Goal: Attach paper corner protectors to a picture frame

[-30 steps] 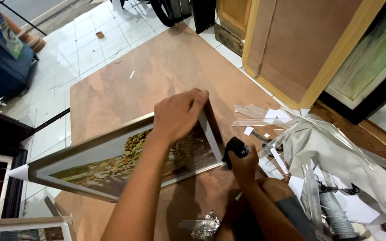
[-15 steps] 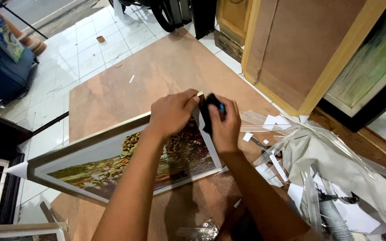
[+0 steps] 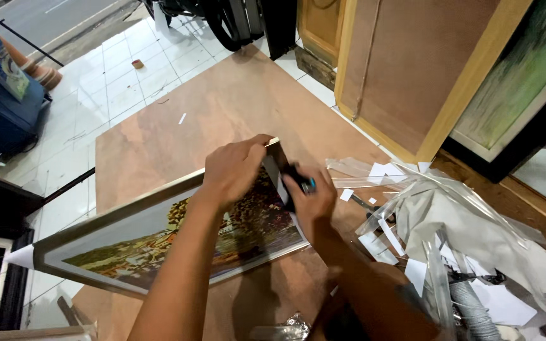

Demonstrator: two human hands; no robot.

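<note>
The framed picture [image 3: 178, 243] lies on the board [image 3: 178, 126], with plastic scraps [image 3: 450, 221] to its right.

Matt brown board [image 3: 178, 132], glossy glazed picture [image 3: 178, 243] – metallic frame, crinkly clear plastic scraps [image 3: 456, 208]

One head-worn camera looks steeply down, close over a brown board [image 3: 178, 136] lying on the floor.

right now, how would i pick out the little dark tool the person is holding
Start at the big brown board on the floor and find the framed landscape picture on it. At its far right corner, the right hand presses a small black tool against the frame. It is the only dark handheld thing there, beside pale plastic scraps.
</note>
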